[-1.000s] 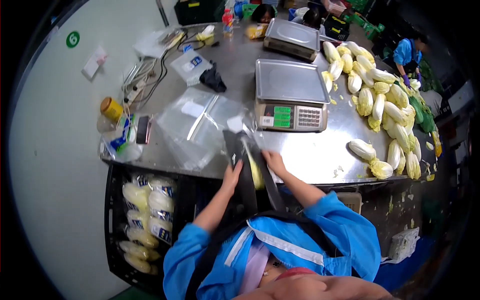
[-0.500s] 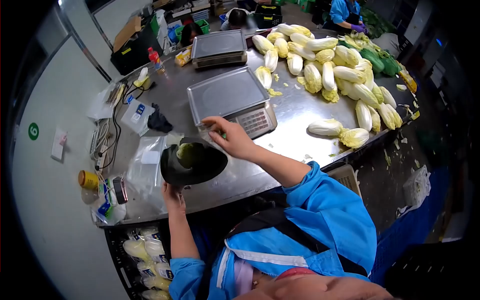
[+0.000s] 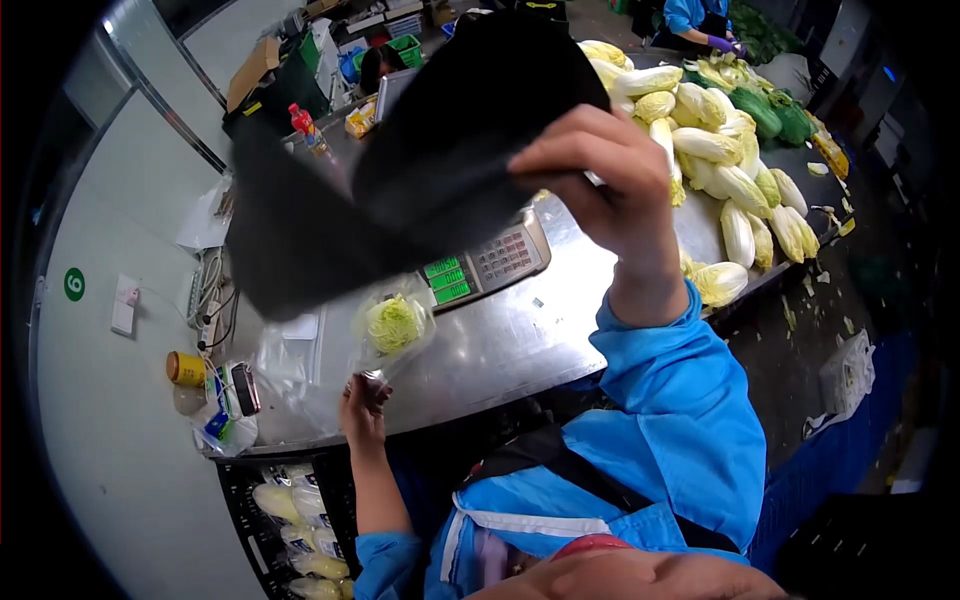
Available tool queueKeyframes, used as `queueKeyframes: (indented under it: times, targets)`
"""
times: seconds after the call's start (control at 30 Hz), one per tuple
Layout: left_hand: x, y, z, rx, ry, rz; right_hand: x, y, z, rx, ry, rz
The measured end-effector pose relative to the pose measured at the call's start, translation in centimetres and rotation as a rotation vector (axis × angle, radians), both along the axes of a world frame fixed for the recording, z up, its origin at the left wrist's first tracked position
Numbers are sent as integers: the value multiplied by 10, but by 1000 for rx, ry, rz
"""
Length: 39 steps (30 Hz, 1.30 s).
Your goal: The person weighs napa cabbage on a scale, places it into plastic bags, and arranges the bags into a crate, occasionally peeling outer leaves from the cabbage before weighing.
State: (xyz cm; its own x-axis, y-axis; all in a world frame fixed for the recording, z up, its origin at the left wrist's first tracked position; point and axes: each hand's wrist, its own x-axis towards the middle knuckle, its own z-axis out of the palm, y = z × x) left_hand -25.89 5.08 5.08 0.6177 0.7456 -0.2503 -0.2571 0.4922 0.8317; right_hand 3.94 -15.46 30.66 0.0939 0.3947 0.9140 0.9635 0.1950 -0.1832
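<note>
My right hand (image 3: 610, 175) is raised, its fingers pinching the edge of a dark, floppy black sheet (image 3: 450, 150). The sheet is curled, smeared by motion, and covers most of the nearer scale (image 3: 510, 255), leaving its keypad and green-lit display visible. Below it on the metal table lies a napa cabbage (image 3: 393, 325) in a clear plastic bag (image 3: 425, 330), its leafy end facing up towards me. At the near end of that bag, my left hand (image 3: 364, 405) has its fingers curled against the plastic, closed on it.
Napa cabbages (image 3: 710, 145) are heaped at the right. A black crate (image 3: 250, 510) of bagged cabbages stands below the table's front edge. Clear bags (image 3: 285, 365), a yellow jar (image 3: 185, 368) and cables lie at left. Across the table, a person (image 3: 695, 20) in purple gloves handles leaves.
My right hand has swung up and away, lifting the black sheet off the cabbage. The bagged cabbage now shows, my left hand has shifted slightly towards me, and the scale's display is lit.
</note>
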Motion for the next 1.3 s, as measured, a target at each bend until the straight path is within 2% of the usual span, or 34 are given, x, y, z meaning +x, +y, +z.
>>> queueKeyframes:
  times: [0.07, 0.1, 0.13, 0.17, 0.2, 0.23, 0.27, 0.3, 0.33, 0.37, 0.4, 0.43, 0.47, 0.53, 0.6, 0.67, 0.7, 0.73, 0.77, 0.8, 0.83, 0.87, 0.9, 0.93, 0.97, 1.0, 1.03, 1.07, 1.1, 1.17, 1.2, 1.27, 1.3]
  targets:
    - [-13, -39, -4, -32, 28, 3, 13, 17, -27, -163, -109, -27]
    - [-27, -56, -19, -51, -19, -86, 21, 30, -58, -270, -133, -68]
    - [-43, -72, -31, -39, 111, -173, 34, 47, -105, -315, -171, -127]
    - [-59, -92, -47, -95, 127, -219, 26, 50, -144, -442, -261, -347]
    - [-77, -105, -73, -92, 234, -295, 13, 50, -185, -763, -313, -451]
    - [-87, -119, -84, -80, 382, -317, -3, 54, -237, -794, -227, -284]
    - [-93, -127, -93, -41, 472, -350, -44, 51, -282, -592, 51, 5]
    - [-100, -134, -101, -54, 463, -322, -97, 42, -325, -733, 156, 72]
    - [-99, -140, -97, -69, 455, -296, -155, 28, -313, -1044, 182, 96]
    - [-95, -143, -95, -71, 433, -250, -189, 17, -325, -904, 191, 343]
    - [-97, -142, -104, -77, 371, -227, -215, 8, -335, -905, 282, 459]
    - [-94, -143, -97, -138, 299, -221, -235, 5, -342, -802, 370, 453]
    - [-91, -143, -90, -196, 226, -217, -240, 3, -343, -804, 375, 455]
    - [-89, -144, -92, -283, 188, -207, -237, 7, -341, -754, 190, 426]
    - [-78, -151, -93, -234, 227, -50, -233, 5, -333, -687, 151, 482]
    - [-74, -141, -128, -44, 256, 45, -232, -7, -333, -635, 193, 564]
    - [-75, -119, -134, -101, 298, 132, -236, -27, -335, -769, 164, 614]
    - [-81, -104, -135, 19, 293, 183, -236, -56, -338, -899, 127, 671]
    - [-86, -96, -127, 162, 361, 55, -227, -92, -335, -953, 94, 587]
    - [-97, -93, -119, 299, 434, -78, -208, -133, -352, -1325, 146, 332]
    - [-113, -93, -118, 267, 426, -247, -182, -182, -381, -1740, 185, 89]
    - [-126, -93, -116, 236, 408, -412, -158, -219, -383, -2221, 362, -158]
    - [-139, -88, -105, 297, 429, -650, -136, -260, -402, -2508, 324, -109]
    - [-158, -80, -123, 357, 390, -750, -125, -284, -418, -2570, 237, -5]
    - [-162, -74, -126, 646, 544, -570, -122, -285, -426, -2436, 145, 39]
    - [-164, -72, -126, 919, 698, -390, -124, -262, -430, -2094, 50, -18]
    - [-154, -74, -107, 1175, 839, -202, -135, -207, -377, -1612, 22, -121]
    - [-135, -73, -84, 1433, 970, 9, -137, -161, -361, -1232, -51, -178]
    - [-123, -73, -81, 1561, 986, -85, -141, -121, -344, -1036, 141, -84]
    - [-99, -74, -72, 1793, 699, -279, -140, -63, -356, -872, -100, 198]
    - [-93, -72, -73, 1872, 523, -374, -145, -42, -352, -835, -174, 316]
    - [-89, -66, -108, 1406, 620, -427, -141, -22, -375, -872, 110, 467]
    - [-86, -57, -107, 1298, 821, -367, -140, -10, -365, -973, 636, 329]
